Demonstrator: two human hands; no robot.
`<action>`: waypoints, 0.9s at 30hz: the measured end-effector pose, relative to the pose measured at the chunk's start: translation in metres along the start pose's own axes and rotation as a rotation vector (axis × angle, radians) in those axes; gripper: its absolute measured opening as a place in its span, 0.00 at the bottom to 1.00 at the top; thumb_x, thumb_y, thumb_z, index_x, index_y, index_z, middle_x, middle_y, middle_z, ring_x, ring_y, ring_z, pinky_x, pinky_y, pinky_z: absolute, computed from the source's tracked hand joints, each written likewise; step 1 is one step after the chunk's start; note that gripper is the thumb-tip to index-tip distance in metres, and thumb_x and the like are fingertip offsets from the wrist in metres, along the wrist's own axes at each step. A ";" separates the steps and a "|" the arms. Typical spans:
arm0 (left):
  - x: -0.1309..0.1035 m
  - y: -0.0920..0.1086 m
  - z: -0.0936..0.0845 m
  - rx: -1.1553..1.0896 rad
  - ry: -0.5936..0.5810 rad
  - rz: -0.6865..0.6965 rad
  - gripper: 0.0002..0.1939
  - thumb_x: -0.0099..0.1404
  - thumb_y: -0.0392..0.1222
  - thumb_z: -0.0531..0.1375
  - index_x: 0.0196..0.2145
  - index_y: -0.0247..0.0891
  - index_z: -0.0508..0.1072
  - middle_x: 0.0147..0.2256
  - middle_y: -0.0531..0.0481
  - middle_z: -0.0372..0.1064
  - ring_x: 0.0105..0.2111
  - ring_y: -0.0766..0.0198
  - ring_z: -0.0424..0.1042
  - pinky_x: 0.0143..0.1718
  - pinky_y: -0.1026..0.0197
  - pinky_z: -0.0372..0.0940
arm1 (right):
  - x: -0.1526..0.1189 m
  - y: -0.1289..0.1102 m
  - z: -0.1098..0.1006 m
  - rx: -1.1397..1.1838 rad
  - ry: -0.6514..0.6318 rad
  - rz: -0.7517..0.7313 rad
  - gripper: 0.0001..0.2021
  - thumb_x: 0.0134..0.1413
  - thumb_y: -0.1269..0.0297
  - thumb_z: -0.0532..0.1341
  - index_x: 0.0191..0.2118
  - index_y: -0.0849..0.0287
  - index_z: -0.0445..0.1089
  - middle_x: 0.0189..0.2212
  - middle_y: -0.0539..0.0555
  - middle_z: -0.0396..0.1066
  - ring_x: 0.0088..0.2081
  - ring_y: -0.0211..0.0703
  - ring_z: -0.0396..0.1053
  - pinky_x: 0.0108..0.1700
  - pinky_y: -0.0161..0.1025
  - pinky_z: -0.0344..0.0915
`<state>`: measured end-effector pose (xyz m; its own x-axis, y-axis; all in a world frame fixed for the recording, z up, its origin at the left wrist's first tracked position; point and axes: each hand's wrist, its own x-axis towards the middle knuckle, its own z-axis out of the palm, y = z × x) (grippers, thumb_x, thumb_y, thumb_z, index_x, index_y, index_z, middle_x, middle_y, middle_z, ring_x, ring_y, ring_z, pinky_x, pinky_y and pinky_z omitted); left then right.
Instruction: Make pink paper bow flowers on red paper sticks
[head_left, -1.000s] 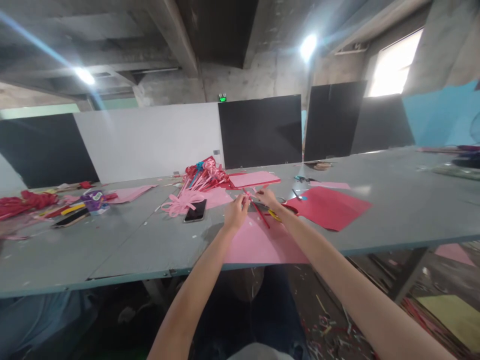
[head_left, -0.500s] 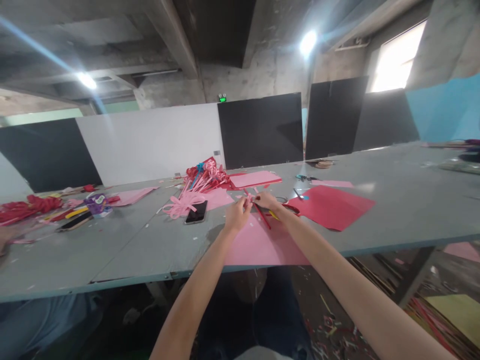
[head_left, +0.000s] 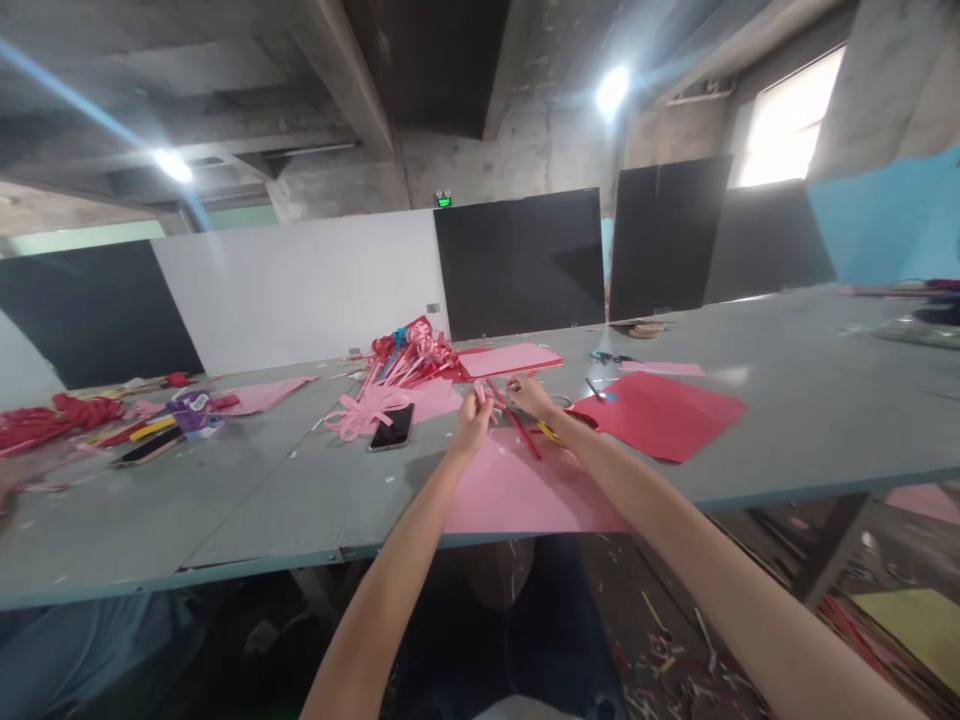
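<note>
My left hand (head_left: 471,420) is closed in a pinch on a pink paper strip (head_left: 481,390) that curls up into a loop. Just to its right, my right hand (head_left: 529,394) is held with bent fingers pressed together; anything between its fingertips is too small to make out. A thin red stick (head_left: 525,432) slants between the hands over a pink sheet (head_left: 517,490) at the table's near edge. Beside my right wrist lie scissors with yellow on the handle (head_left: 550,433), partly covered by the forearm.
Left of my hands lie a phone (head_left: 392,428) and a pink strip bow (head_left: 364,412). Behind them is a pile of pink and red strip flowers (head_left: 412,355). A red sheet (head_left: 667,412) lies to the right. A purple container (head_left: 195,412) stands far left.
My left hand has moved a little left with the pink strip, away from my right hand. The gap between the two hands has widened; the right hand has shifted only slightly.
</note>
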<state>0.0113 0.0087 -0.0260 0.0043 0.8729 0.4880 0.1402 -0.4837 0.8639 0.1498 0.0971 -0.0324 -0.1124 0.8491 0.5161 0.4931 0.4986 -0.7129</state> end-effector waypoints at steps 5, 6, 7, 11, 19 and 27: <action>0.003 0.003 -0.001 -0.020 0.019 -0.027 0.02 0.60 0.38 0.52 0.30 0.39 0.60 0.21 0.58 0.59 0.16 0.73 0.53 0.20 0.67 0.52 | -0.016 -0.030 -0.014 0.207 -0.034 -0.040 0.05 0.48 0.65 0.57 0.32 0.59 0.66 0.23 0.50 0.70 0.26 0.37 0.67 0.30 0.33 0.60; 0.004 0.003 -0.002 0.001 0.039 -0.010 0.03 0.60 0.37 0.52 0.29 0.39 0.60 0.20 0.58 0.57 0.17 0.72 0.53 0.21 0.67 0.52 | -0.021 -0.035 -0.017 0.266 -0.046 -0.041 0.05 0.49 0.64 0.56 0.32 0.59 0.66 0.24 0.50 0.70 0.27 0.37 0.68 0.31 0.33 0.62; 0.005 0.002 -0.003 0.019 0.060 0.006 0.04 0.60 0.36 0.52 0.27 0.39 0.59 0.20 0.59 0.55 0.18 0.72 0.53 0.22 0.66 0.52 | -0.027 -0.038 -0.019 0.356 -0.064 -0.038 0.05 0.48 0.63 0.57 0.31 0.59 0.66 0.25 0.50 0.71 0.28 0.37 0.69 0.32 0.33 0.63; 0.006 0.003 -0.005 0.039 0.102 0.018 0.07 0.59 0.33 0.50 0.25 0.39 0.57 0.19 0.59 0.49 0.19 0.71 0.50 0.23 0.65 0.51 | -0.044 -0.043 -0.028 0.571 -0.169 -0.027 0.08 0.43 0.60 0.62 0.29 0.60 0.68 0.26 0.51 0.71 0.30 0.38 0.69 0.35 0.35 0.64; 0.003 0.012 -0.006 0.038 0.046 0.028 0.16 0.65 0.41 0.46 0.20 0.39 0.54 0.19 0.56 0.48 0.18 0.71 0.48 0.22 0.63 0.48 | -0.041 -0.034 -0.030 0.715 -0.193 0.030 0.11 0.35 0.65 0.67 0.29 0.58 0.68 0.29 0.50 0.72 0.33 0.36 0.70 0.39 0.35 0.65; 0.003 0.010 -0.006 0.058 0.016 0.066 0.20 0.65 0.47 0.43 0.17 0.40 0.49 0.16 0.56 0.45 0.17 0.70 0.47 0.20 0.62 0.47 | -0.046 -0.041 -0.033 0.711 -0.197 0.018 0.11 0.42 0.60 0.65 0.34 0.57 0.67 0.33 0.50 0.71 0.36 0.37 0.70 0.40 0.36 0.65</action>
<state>0.0067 0.0062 -0.0154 0.0002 0.8377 0.5461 0.1971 -0.5354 0.8213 0.1626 0.0314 -0.0114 -0.2950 0.8404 0.4545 -0.1742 0.4204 -0.8904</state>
